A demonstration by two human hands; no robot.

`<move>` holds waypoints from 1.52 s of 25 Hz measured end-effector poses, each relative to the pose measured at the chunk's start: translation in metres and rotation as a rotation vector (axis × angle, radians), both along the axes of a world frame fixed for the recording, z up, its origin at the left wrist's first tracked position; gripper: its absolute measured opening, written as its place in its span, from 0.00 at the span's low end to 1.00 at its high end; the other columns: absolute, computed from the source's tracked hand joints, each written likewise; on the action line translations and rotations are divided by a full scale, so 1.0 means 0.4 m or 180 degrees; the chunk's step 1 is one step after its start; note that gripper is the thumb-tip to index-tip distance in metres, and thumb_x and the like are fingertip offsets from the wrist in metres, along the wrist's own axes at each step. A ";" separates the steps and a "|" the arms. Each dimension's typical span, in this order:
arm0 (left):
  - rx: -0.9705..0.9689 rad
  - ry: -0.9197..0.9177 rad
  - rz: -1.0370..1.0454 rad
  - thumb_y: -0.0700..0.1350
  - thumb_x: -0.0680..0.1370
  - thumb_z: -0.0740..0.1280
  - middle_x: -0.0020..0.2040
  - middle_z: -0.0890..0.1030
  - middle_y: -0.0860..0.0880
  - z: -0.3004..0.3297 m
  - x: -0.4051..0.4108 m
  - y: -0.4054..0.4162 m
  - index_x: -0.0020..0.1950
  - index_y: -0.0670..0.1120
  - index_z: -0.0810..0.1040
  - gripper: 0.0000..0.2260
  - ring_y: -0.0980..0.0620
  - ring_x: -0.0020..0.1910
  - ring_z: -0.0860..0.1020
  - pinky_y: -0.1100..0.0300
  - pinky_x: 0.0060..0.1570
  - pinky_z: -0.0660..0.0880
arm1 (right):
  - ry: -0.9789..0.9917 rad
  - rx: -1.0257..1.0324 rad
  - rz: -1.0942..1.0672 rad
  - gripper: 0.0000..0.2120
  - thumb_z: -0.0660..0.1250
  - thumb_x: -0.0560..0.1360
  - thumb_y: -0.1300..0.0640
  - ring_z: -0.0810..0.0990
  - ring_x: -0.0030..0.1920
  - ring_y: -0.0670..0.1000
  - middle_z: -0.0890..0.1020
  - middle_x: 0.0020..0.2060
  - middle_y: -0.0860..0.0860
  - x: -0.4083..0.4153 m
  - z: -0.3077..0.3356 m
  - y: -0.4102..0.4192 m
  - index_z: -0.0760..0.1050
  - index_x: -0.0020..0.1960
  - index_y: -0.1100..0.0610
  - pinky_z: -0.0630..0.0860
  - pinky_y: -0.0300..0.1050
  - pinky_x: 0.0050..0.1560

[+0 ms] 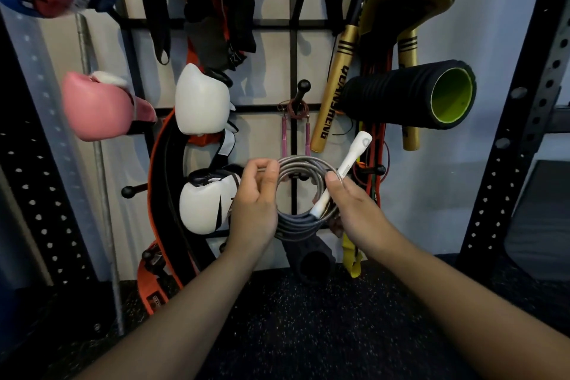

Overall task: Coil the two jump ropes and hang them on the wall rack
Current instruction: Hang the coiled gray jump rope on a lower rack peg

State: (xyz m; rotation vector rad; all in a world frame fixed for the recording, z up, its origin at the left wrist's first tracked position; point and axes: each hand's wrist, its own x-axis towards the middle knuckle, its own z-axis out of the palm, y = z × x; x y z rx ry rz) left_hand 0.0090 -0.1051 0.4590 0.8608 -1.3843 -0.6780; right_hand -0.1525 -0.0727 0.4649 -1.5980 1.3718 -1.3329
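Head view shows your left hand [254,194] and right hand [351,207] both pinching the grey coiled rope [303,194] just below the pink-handled rope [294,120]; loosen either pinch and the loops could spring apart.

Here's the black wall rack [293,23], its bars and ball-tipped pegs fixed against a pale wall, and it's loaded: a coiled jump rope with pink handles [294,120] hangs from the middle peg, a pink boxing glove [98,106] and a white one [202,100] sit to the left. On the right, gold sticks [331,95] hang beside a black foam roller [410,92] with a green core. Below it all, dark speckled floor [308,318], with an orange-edged belt [154,284] reaching down to it.
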 end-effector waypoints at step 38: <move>0.0253 0.0038 0.0305 0.48 0.83 0.65 0.49 0.84 0.51 -0.386 -0.220 -1.015 0.55 0.48 0.80 0.06 0.59 0.46 0.80 0.70 0.48 0.73 | 0.0151 0.0449 -0.0097 0.17 0.50 0.86 0.41 0.74 0.37 0.49 0.81 0.39 0.48 -0.179 -0.406 -1.039 0.69 0.66 0.50 0.71 0.44 0.37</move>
